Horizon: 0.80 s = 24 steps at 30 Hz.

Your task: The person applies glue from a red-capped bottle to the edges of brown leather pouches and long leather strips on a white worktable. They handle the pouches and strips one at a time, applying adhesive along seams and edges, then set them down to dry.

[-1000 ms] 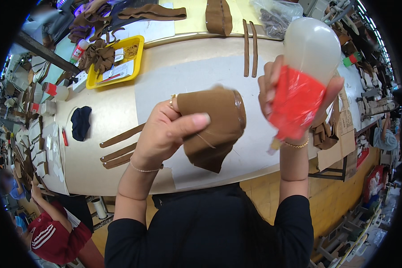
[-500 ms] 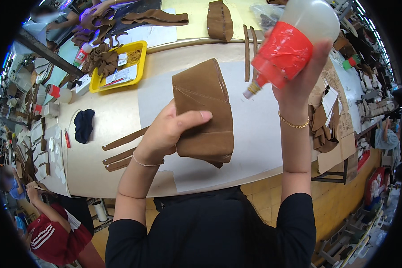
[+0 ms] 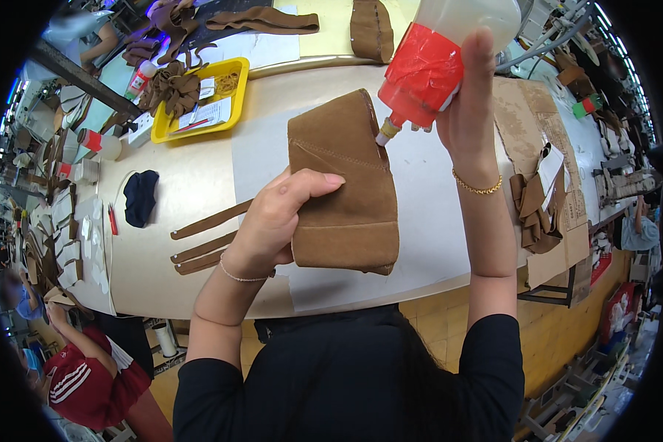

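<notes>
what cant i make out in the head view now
Head view:
Left hand: fingers mostly hidden behind the brown piece.
Right hand: fingers mostly hidden by the bottle.
Bottle's upper end: cut off by the top edge.
Nozzle tip: too small to tell whether it touches.
Brown straps: right ends hidden by left hand and arm.

Single head-worn fisheye view, from close above the worktable (image 3: 191,173), steeply downward.

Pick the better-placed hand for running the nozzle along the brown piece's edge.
Probably right: the left hand grips the stitched brown piece; the right hand holds the red-wrapped squeeze bottle, nozzle at the piece's right edge.
</notes>
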### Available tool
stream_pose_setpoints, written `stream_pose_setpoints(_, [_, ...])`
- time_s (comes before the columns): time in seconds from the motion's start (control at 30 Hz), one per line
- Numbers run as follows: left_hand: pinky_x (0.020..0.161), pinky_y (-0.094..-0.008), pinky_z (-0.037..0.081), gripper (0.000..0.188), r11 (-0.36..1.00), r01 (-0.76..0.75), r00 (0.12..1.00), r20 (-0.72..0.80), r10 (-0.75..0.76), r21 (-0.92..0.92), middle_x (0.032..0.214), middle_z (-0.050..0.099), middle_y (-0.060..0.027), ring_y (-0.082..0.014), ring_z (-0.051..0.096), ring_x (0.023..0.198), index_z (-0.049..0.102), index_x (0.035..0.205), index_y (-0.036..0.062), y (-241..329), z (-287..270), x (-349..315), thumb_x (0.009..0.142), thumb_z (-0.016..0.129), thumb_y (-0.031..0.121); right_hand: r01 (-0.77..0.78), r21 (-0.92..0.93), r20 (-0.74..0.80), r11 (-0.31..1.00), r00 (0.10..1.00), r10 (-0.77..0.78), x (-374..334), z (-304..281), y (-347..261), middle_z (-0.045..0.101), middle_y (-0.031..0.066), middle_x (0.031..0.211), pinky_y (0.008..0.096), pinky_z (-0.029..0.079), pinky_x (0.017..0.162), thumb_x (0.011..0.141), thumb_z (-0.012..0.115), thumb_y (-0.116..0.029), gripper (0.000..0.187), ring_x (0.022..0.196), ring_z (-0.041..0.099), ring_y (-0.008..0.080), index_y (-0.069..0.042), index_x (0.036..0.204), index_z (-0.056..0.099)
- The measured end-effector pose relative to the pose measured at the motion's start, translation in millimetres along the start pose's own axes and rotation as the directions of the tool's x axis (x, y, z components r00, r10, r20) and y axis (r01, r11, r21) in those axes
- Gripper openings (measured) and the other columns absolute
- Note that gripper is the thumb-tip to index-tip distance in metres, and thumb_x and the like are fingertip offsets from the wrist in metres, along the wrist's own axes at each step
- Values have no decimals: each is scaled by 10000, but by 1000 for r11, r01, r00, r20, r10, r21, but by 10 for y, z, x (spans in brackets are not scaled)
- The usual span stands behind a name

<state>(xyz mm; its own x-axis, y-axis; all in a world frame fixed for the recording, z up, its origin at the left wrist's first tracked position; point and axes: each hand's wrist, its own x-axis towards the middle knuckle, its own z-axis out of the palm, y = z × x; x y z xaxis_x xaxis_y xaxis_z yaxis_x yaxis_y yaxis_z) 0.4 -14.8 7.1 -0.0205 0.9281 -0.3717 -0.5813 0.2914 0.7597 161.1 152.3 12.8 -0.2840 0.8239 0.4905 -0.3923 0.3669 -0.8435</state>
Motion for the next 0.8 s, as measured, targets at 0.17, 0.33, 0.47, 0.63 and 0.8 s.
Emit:
stream_pose_setpoints(0.17, [780,-302,540,145,995,-55,998,4,55,81,929,640,-97,-171,643,859,610,927,-8,-15,-32,5,857,566,111,-36,-45,29,998,999,37,-98,-37,-18,598,67,991,318,566,696,887,487,-599,626,868,644,157,-67,1215,459])
stream_pose_setpoints(0.33, [794,-291,531,149,997,-53,999,4,53,64,925,633,-83,-161,634,876,611,938,-1,3,7,8,877,540,114,-74,-128,146,989,985,93,-210,-17,-126,595,79,1011,315,558,700,883,467,-622,664,875,643,166,-57,1232,453])
stream_pose_setpoints(0.47, [792,-290,529,153,995,-62,998,16,61,79,926,630,-80,-155,631,876,611,943,-1,-23,-41,45,882,533,116,-67,-178,92,982,992,84,-281,39,-183,541,40,900,276,456,629,870,458,-655,633,784,560,127,-57,1078,468])
stream_pose_setpoints(0.63, [786,-291,529,150,986,-74,997,-1,75,152,937,630,-78,-152,631,875,609,943,-1,-28,-81,82,886,531,113,-47,-188,101,981,993,67,-318,118,-239,433,-59,633,199,259,472,849,476,-686,623,564,393,27,-71,754,511])
stream_pose_setpoints(0.8, [777,-305,540,158,999,-34,999,40,33,25,945,631,-82,-161,635,861,603,960,-7,-25,-45,115,883,547,119,-33,-225,164,974,984,72,-386,97,-282,467,-46,634,198,309,468,855,474,-674,624,560,434,37,-56,807,546])
